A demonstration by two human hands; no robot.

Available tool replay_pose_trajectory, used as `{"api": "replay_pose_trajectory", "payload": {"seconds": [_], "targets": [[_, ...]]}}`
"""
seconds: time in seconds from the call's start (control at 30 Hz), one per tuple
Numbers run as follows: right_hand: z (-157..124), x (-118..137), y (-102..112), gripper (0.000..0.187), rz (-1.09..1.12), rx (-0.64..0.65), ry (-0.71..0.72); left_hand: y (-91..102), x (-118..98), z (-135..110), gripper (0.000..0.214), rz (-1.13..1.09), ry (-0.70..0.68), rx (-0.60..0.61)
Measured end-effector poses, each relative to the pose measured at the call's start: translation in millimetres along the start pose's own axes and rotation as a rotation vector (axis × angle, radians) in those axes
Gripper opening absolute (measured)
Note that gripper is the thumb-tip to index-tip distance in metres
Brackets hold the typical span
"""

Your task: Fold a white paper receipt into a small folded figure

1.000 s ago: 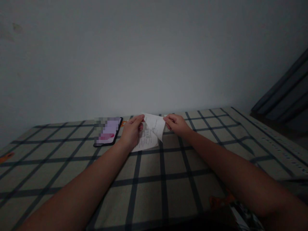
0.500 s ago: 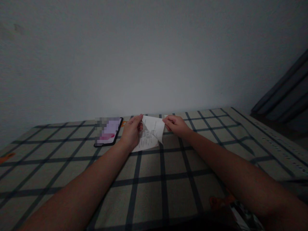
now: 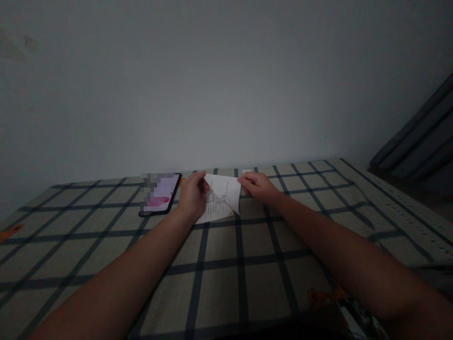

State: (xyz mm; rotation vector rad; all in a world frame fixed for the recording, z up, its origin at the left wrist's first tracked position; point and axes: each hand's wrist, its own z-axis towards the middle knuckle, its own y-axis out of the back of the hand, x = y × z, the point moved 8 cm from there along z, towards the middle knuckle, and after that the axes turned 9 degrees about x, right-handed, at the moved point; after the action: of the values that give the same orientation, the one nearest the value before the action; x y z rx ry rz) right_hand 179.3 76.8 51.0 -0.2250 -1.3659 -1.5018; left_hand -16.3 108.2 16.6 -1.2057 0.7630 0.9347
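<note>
Head: hands [image 3: 193, 200] [image 3: 258, 186] on paper [image 3: 223, 198] (folded)

The bed [image 3: 357, 198], under a pale sheet [image 3: 247, 264] with dark checks, carries a phone [image 3: 160, 193]; a printed paper [image 3: 216, 210] lies just right of the phone.

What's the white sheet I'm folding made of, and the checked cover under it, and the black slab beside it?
The sheet looks like thin matte paper: sharp crease, small print. The cover seems matte woven fabric with dark grid lines. The slab is likely a phone: smooth glass front, lit screen, black rim.
</note>
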Motion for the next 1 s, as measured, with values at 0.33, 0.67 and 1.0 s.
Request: {"api": "replay_pose_trajectory", "payload": {"seconds": [0.33,0.67,1.0], "targets": [[-0.5,-4.3,5.8,0.039,0.039,-0.051,-0.029,-13.5,4.5,1.0,0.035,-0.138,0.059,0.129],[-0.6,-4.4,10.3,0.040,0.087,-0.110,-0.053,-31.2,27.5,-17.9,0.041,0.451,0.225,0.406],[0.6,-9.9,7.4,0.041,0.291,-0.145,-0.070,-27.2,19.6,-17.4,0.039,0.430,0.192,0.356]]}}
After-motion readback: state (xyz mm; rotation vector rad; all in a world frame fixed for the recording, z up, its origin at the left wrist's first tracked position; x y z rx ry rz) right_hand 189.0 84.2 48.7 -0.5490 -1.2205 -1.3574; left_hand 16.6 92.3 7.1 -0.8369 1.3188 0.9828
